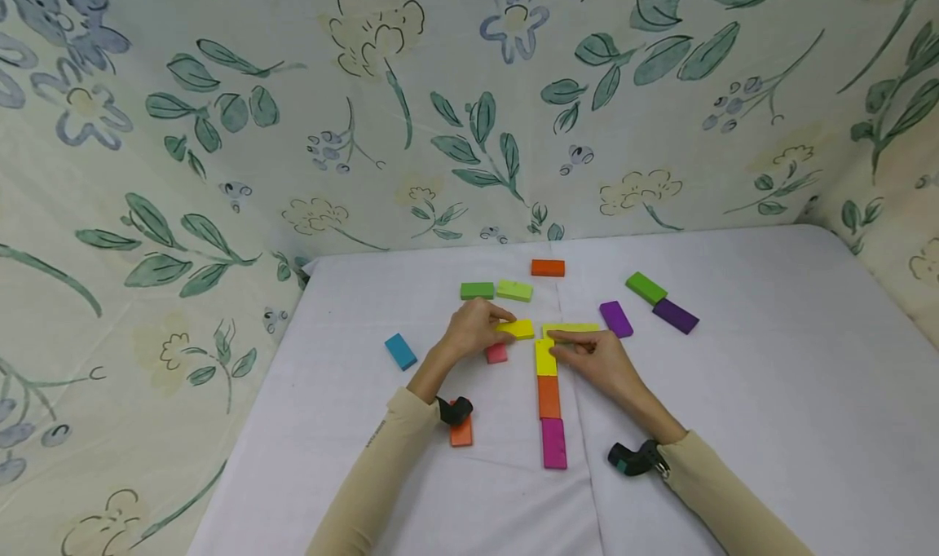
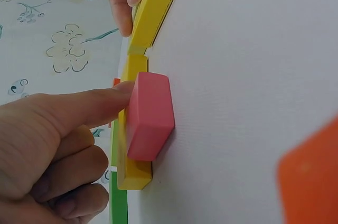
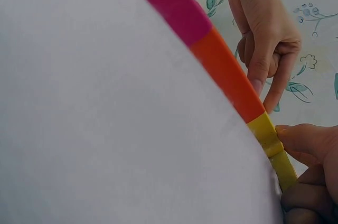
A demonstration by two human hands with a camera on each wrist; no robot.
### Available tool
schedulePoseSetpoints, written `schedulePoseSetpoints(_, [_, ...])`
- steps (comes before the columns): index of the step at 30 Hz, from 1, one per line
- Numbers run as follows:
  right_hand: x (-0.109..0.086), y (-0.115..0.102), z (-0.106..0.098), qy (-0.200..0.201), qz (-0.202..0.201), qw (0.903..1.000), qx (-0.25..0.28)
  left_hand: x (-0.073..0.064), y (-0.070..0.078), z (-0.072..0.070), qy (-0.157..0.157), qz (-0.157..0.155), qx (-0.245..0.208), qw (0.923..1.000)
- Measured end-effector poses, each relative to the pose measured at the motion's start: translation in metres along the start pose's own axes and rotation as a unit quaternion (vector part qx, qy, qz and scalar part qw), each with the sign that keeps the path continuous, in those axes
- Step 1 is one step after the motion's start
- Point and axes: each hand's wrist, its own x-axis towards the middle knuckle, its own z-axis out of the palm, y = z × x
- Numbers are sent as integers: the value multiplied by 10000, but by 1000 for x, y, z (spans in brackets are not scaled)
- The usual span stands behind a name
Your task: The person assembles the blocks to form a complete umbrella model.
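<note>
My left hand (image 1: 475, 328) pinches a yellow block (image 1: 521, 328) by its left end. In the left wrist view a pink block (image 2: 150, 115) stands in front of that yellow block and hides part of it. My right hand (image 1: 597, 362) has thumb and index fingertip at the upper end of another yellow block (image 1: 545, 359), which heads a column. Below it in the column come an orange block (image 1: 548, 397) and a magenta block (image 1: 554, 443). A further yellow block (image 1: 575, 327) lies crosswise above the right fingers, partly covered by them.
Behind the hands lie a green block (image 1: 477, 291), a lime block (image 1: 514, 291) and a red-orange block (image 1: 548, 268). Purple blocks and a green block (image 1: 646, 288) lie right; a blue block (image 1: 400, 351) lies left. An orange block (image 1: 461, 434) is partly under the left wrist camera.
</note>
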Motion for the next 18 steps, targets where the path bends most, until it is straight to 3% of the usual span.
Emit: schedulePoseSetpoints(18, [0,1,-1,1,-61,10000,41,4,7,3,-163,100,-82,9998])
